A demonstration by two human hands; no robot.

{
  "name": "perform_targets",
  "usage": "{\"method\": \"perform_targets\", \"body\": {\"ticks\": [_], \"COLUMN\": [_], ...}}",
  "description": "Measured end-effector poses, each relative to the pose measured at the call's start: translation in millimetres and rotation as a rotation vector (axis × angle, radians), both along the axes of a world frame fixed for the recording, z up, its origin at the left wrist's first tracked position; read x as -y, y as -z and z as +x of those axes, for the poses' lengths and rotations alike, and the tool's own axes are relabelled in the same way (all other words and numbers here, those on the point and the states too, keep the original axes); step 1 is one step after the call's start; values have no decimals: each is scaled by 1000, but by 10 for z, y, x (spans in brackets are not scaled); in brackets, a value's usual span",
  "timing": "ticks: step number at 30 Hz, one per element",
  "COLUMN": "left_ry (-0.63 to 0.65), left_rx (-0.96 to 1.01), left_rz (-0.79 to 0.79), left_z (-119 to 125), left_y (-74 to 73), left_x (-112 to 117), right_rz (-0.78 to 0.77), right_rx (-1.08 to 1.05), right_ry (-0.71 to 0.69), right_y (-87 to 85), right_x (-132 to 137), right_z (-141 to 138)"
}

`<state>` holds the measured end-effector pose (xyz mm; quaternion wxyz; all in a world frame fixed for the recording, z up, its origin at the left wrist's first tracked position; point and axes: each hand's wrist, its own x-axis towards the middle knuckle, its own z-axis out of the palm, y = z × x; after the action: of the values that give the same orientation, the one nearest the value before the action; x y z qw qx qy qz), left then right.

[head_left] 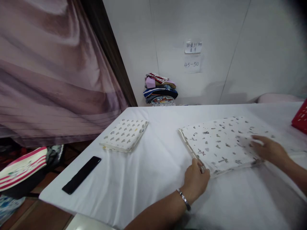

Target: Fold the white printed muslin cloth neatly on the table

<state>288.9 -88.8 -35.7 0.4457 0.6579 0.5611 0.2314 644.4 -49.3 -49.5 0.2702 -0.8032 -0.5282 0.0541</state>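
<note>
A folded white cloth with small grey and brown prints (220,140) lies on the white-covered table (153,188), its layers showing along the left edge. My left hand (197,177), wearing a silver bracelet (183,199), is closed on the cloth's near left corner, thumb and fingers pinching the layers. Over the right part of the same cloth is my right hand (270,150), somewhat blurred, its fingers apart. Whether those fingertips touch the fabric is hard to see. Farther left rests another folded white cloth with grey prints (126,135), away from both hands.
A black flat strip-like object (81,175) lies near the table's left edge. Behind the table rises a stack of folded fabrics (160,91) against the wall. A red basket (301,118) stands at the right edge. A pink curtain (55,73) hangs at left.
</note>
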Motion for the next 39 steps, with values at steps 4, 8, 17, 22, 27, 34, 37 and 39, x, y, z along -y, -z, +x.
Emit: {"method": "perform_targets", "body": {"ticks": [4,8,17,22,27,34,37,39], "left_ry": [142,171,536,565,551,537,545,559], "left_rx": [147,10,-205,-226,-176,-142,-158,-182], "left_rz": [-199,-70,746,867,923,950,925,884], "left_z": [-137,-318,-211,-105,-121,-126,-128,-131], "left_y": [29,-49,-97,56,127,134,124,105], "left_x": [-177,-364,-261,-306,-351,-377,-371,-350], "right_rz": [34,172,193,141,150,30,-94,-140], "right_rx": [-161,-35,-81,-368,-486,-426,-305,-192], "right_ry": [-421,-501,-72,406,610,667,643,600], "right_y": [-29,87,205,102,-34,-106,-99,-108], "right_x": [435,796,866,851,772,421,302,270], "right_z": [-1145,-1607,-777,-43,468,737,814,850]}}
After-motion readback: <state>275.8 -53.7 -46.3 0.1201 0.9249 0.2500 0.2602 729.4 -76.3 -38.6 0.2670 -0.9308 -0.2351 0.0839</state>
